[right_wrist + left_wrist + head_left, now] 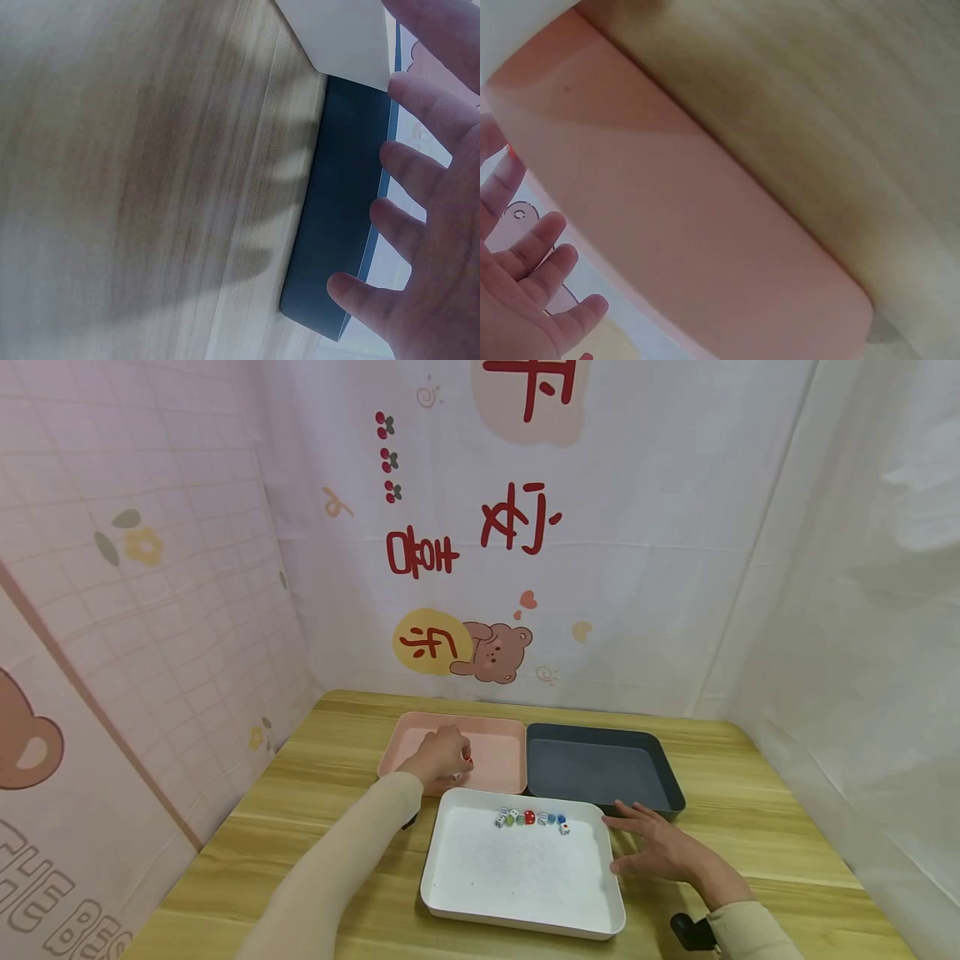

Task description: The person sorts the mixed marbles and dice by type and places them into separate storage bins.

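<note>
Left hand (441,753) over pink tray (497,750), left of centre in lower half of head frame; thumb and finger pinch a small red piece (467,759), mostly hidden, exact kind unclear. Left wrist view: other fingers loosely bent. Right hand (660,850), lower right, open, fingers spread at right rim of white tray (517,881); can't tell if all fingertips touch. White tray sits lower centre; dice and round beads (529,817) in a rough row near its upper edge. Dark tray (600,768) right beside pink one. All trays on wood-grain tabletop (300,802).
</note>
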A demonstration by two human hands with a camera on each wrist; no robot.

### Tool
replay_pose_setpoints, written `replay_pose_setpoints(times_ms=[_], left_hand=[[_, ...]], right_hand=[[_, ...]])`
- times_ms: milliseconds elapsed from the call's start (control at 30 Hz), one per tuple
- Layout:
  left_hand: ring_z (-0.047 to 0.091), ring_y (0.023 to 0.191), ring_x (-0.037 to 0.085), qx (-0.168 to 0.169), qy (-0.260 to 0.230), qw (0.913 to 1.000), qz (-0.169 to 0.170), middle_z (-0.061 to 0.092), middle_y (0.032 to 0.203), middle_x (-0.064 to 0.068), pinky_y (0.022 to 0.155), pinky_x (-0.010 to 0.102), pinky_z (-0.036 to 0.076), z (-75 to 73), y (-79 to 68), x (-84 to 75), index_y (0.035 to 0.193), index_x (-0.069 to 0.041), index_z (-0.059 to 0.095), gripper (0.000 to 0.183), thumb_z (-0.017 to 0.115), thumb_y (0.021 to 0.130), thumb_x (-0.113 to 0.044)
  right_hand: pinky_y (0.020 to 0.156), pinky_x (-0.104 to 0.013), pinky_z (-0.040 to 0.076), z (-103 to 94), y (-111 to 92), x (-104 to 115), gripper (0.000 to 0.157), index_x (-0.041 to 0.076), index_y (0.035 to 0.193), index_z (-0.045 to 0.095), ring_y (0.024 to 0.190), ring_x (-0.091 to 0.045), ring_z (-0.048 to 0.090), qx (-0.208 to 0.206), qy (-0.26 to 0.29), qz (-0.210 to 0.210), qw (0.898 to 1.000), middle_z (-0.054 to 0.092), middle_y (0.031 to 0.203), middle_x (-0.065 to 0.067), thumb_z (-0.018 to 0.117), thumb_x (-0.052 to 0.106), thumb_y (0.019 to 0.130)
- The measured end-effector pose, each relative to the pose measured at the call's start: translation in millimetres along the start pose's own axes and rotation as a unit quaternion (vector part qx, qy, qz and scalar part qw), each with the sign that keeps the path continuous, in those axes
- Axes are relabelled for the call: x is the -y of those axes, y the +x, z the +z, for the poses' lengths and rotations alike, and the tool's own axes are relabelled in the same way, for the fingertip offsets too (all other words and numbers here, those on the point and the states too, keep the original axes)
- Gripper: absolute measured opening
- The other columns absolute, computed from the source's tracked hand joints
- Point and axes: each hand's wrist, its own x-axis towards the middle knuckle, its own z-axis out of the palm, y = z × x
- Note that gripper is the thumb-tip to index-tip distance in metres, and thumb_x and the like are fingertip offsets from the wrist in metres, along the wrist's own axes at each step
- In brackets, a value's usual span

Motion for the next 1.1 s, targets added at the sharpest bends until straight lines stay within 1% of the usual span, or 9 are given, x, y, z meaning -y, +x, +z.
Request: replay_pose_setpoints(times_ms=[67, 200, 533, 667, 800, 933, 1100], left_hand=[[0.047, 0.09, 0.021, 0.0, 0.009, 1.0, -0.001, 0.052, 0.093, -0.001, 0.09, 0.044, 0.038, 1.0, -0.7, -0.2, 0.078, -0.019, 0.066, 0.016, 0.075, 0.089, -0.027], [0.047, 0.091, 0.02, -0.002, 0.011, 0.9999, -0.001, 0.053, 0.092, -0.001, 0.09, 0.044, 0.037, 1.2, -2.8, 0.2, 0.077, -0.018, 0.066, 0.017, 0.074, 0.089, -0.027], [0.048, 0.09, 0.02, -0.012, 0.023, 0.9997, 0.003, 0.053, 0.09, -0.001, 0.09, 0.046, 0.041, 0.0, -4.9, 1.0, 0.079, -0.019, 0.066, 0.02, 0.071, 0.092, -0.032], [0.048, 0.09, 0.02, -0.009, 0.018, 0.9998, -0.002, 0.053, 0.091, 0.0, 0.091, 0.047, 0.041, -1.4, -6.7, -0.6, 0.081, -0.018, 0.067, 0.018, 0.07, 0.093, -0.032], [0.049, 0.089, 0.02, -0.004, 0.012, 0.9999, -0.006, 0.054, 0.096, 0.002, 0.09, 0.044, 0.043, -2.4, -8.3, -2.1, 0.083, -0.018, 0.067, 0.017, 0.071, 0.093, -0.032], [0.049, 0.088, 0.019, -0.007, 0.013, 0.9999, 0.003, 0.056, 0.1, 0.002, 0.086, 0.04, 0.046, -3.3, -9.4, -3.1, 0.086, -0.019, 0.068, 0.016, 0.072, 0.092, -0.033], [0.05, 0.089, 0.018, -0.009, 0.007, 0.9993, 0.036, 0.055, 0.095, 0.0, 0.085, 0.04, 0.047, -3.0, -10.6, -4.7, 0.087, -0.019, 0.068, 0.015, 0.071, 0.093, -0.033]], right_hand=[[0.103, -0.075, 0.023, -0.1, 0.0, -1.2, 0.078, 0.007, 0.14, 0.056, 0.142, -0.056, 0.014, 0.0, 0.001, 0.002, 1.0, 0.03, 0.155, -0.027, 0.084, 0.041, 0.076], [0.103, -0.075, 0.023, -0.1, 0.5, -1.9, 0.078, 0.007, 0.141, 0.056, 0.142, -0.056, 0.014, 0.002, 0.003, 0.004, 1.0, 0.03, 0.156, -0.026, 0.084, 0.041, 0.076], [0.103, -0.075, 0.023, 0.1, 0.4, -0.3, 0.079, 0.008, 0.14, 0.057, 0.141, -0.056, 0.015, -0.002, -0.003, 0.005, 1.0, 0.031, 0.155, -0.027, 0.085, 0.042, 0.075], [0.103, -0.075, 0.022, 0.5, -0.3, 0.6, 0.079, 0.008, 0.14, 0.057, 0.141, -0.056, 0.014, -0.004, 0.0, 0.007, 1.0, 0.031, 0.155, -0.027, 0.085, 0.042, 0.075], [0.104, -0.075, 0.022, 0.6, -1.0, 1.1, 0.078, 0.008, 0.14, 0.057, 0.142, -0.055, 0.014, -0.004, 0.003, 0.009, 1.0, 0.03, 0.156, -0.025, 0.085, 0.042, 0.075], [0.103, -0.075, 0.022, 0.2, -1.4, 1.7, 0.078, 0.008, 0.14, 0.057, 0.141, -0.056, 0.015, -0.004, 0.003, 0.006, 1.0, 0.031, 0.155, -0.026, 0.085, 0.041, 0.075], [0.103, -0.075, 0.022, 0.1, -2.1, 1.7, 0.077, 0.007, 0.139, 0.057, 0.141, -0.056, 0.015, -0.005, 0.004, 0.007, 1.0, 0.031, 0.155, -0.027, 0.085, 0.041, 0.075]])
